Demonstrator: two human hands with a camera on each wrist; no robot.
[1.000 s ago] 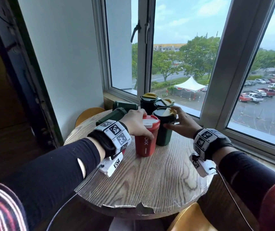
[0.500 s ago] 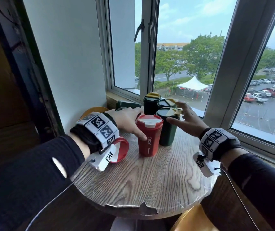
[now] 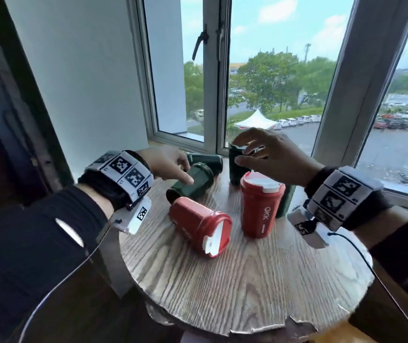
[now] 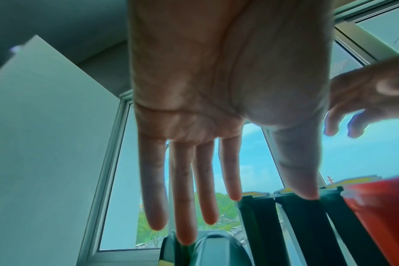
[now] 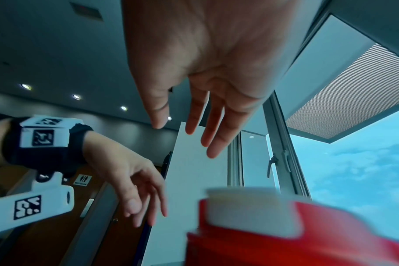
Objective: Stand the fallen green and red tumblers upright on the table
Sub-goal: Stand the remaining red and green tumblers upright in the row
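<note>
Since earlier: my left hand (image 3: 170, 164) left the upright red tumbler (image 3: 261, 203) and reached, fingers straight, onto a fallen green tumbler (image 3: 193, 180).
Right hand (image 3: 269, 154): relaxed, empty, above standing green tumblers (image 3: 237, 167).
Left to do: fallen red tumbler (image 3: 199, 226), two green ones, all on the table (image 3: 247, 280).
Wrist views: showed both palms empty; head view hid them.

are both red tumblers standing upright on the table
No, only the red tumbler marked OKK stands upright; the other red tumbler lies on its side on the table, lid toward the camera.
</note>
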